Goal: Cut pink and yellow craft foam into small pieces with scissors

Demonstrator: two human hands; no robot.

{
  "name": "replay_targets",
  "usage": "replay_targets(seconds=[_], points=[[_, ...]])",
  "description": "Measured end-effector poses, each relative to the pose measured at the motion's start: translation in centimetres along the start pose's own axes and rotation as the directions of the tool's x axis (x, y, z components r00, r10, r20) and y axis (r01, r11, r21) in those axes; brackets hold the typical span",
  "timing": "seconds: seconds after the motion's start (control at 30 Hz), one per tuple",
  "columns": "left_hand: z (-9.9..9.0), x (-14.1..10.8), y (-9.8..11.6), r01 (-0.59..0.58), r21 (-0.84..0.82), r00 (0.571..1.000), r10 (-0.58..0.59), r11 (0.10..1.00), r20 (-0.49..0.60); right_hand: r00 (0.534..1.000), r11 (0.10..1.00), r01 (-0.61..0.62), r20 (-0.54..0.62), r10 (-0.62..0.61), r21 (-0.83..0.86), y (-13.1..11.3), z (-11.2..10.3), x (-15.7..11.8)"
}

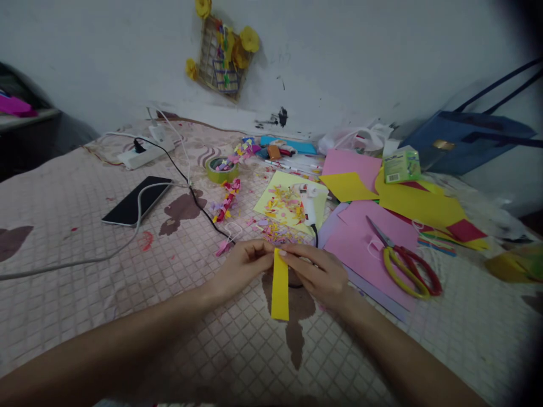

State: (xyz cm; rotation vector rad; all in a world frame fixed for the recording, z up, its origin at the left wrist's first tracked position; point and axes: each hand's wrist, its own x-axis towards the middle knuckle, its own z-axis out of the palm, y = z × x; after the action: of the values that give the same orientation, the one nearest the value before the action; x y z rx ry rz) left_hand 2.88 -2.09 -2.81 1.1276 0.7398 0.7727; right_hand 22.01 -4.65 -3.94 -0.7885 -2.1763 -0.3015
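Note:
A yellow paper strip [280,288] hangs down toward me, its top end pinched between my two hands. My left hand [250,260] grips that end from the left, fingers closed. From the right, my right hand [320,271] presses its fingertips on the same end. Just beyond the hands lies a pale yellow sheet [271,189] strewn with small colored paper scraps. On that sheet rests a white hot glue gun [309,206], its black cord running down behind my right hand. Scissors [405,263] with red and yellow handles lie on pink sheets [356,243] to the right.
At left are a dark phone or tablet [138,200], a white power strip [146,154] and several cords. A tape roll [221,169] stands near a decorated pink stick [228,200]. Yellow sheets [424,209], a small green box [402,165] and a blue bag [466,141] are at right.

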Motion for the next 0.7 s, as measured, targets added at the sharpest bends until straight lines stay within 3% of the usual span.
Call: replay_targets(seconds=[0.3,0.47,0.57,0.63,0.7], points=[[-0.1,0.0,-0.2,0.002,-0.051,1.0,-0.002,0.999,0.003,0.999,0.999,0.042,0.027,-0.042,-0.007,0.2,-0.3,0.2],[-0.2,0.3,-0.3,0.007,0.036,0.999,-0.006,0.999,-0.039,0.998,1.0,0.018,0.064,-0.019,0.02,0.3,0.0,-0.2],[-0.2,0.2,0.0,-0.002,0.05,0.999,0.004,0.999,-0.037,0.985,0.974,-0.172,0.006,0.173,0.148,-0.1,0.1,-0.1],[-0.1,0.1,0.2,-0.009,0.071,0.999,0.012,0.997,-0.038,0.921,0.884,-0.369,-0.016,0.389,0.287,-0.5,0.2,0.2],[0.0,0.0,0.3,-0.023,0.104,0.999,0.027,0.994,-0.037,0.824,0.732,-0.532,0.061,0.563,0.425,-0.8,0.3,0.6]])
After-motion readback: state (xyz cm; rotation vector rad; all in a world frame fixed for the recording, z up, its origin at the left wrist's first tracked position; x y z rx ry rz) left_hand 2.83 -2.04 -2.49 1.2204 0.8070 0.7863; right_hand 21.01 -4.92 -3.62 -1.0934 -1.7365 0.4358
